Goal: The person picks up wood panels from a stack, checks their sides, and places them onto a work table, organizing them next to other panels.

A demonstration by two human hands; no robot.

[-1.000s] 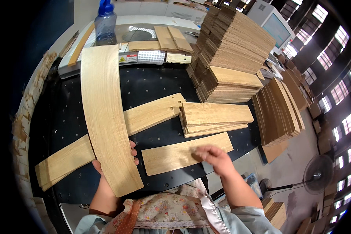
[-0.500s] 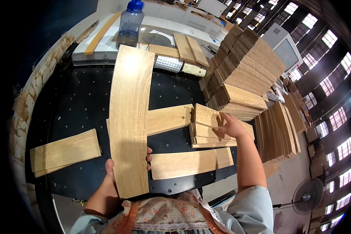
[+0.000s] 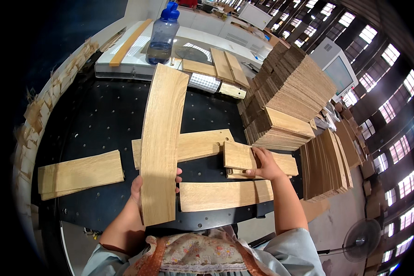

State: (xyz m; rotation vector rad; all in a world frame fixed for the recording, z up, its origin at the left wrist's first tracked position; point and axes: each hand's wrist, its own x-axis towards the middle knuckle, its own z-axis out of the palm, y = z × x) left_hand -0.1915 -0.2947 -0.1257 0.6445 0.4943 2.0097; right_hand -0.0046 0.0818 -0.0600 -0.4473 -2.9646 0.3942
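My left hand (image 3: 136, 193) grips a long light-wood board (image 3: 162, 142) near its lower end, thumb on one edge and fingertips on the other. The board is raised and hides part of what lies behind it. At the right, my right hand (image 3: 267, 164) spans a shorter wooden board (image 3: 238, 155) on top of a small stack, thumb at the near edge and fingers at the far edge. A board with small holes (image 3: 202, 143) lies beyond the raised board. Just nearer than the stack, another plain board (image 3: 223, 195) rests on the black table (image 3: 101, 110).
A few boards (image 3: 80, 172) lie overlapped at the left. Tall stacks of boards (image 3: 294, 78) stand at the far right, with more boards on edge (image 3: 324, 165) nearer. A blue water bottle (image 3: 162, 39) stands at the back. A fan (image 3: 361, 240) is off the table at the right.
My right hand has closed across the top board, which has shifted nearer to me over the stack. The long board in my left hand appears slightly farther right and more tilted.
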